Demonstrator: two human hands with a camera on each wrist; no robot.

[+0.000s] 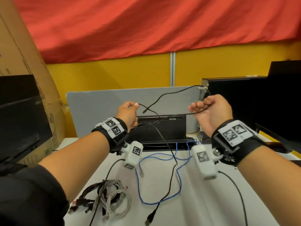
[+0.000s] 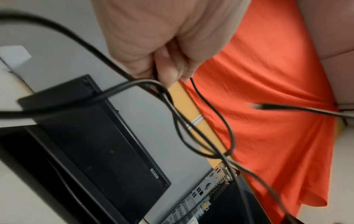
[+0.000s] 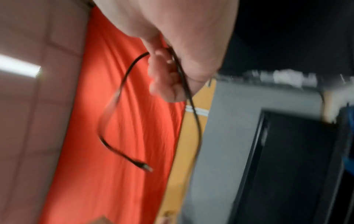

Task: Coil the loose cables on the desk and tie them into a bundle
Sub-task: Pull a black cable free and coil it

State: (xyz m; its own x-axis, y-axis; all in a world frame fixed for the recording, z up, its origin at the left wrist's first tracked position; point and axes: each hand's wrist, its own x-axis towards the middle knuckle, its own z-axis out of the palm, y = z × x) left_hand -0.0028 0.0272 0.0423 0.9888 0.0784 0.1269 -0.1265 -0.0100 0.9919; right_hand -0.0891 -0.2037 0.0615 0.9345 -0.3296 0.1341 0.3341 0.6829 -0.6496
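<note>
Both hands are raised above the white desk [image 1: 203, 201], stretching a thin black cable [image 1: 175, 114] between them. My left hand [image 1: 132, 110] pinches one stretch of it, with its fingers [image 2: 168, 71] curled round several strands of the black cable [image 2: 210, 106]. My right hand [image 1: 203, 106] grips another stretch, the cable [image 3: 118, 94] looping out from its curled fingers [image 3: 164, 75]. A small plug end [image 1: 144, 111] dangles between the hands. The cable's other end hangs to a USB plug [image 1: 150, 219] on the desk. A blue cable [image 1: 162, 155] lies loose under the hands.
A tied bundle of grey and black cables [image 1: 112, 194] lies at the front left. A black flat device [image 1: 162, 128] and a grey panel [image 1: 105, 103] stand behind the hands, a PC tower [image 1: 236, 101] at the right, a cardboard box [image 1: 24, 62] and a dark monitor [image 1: 19, 115] at the left.
</note>
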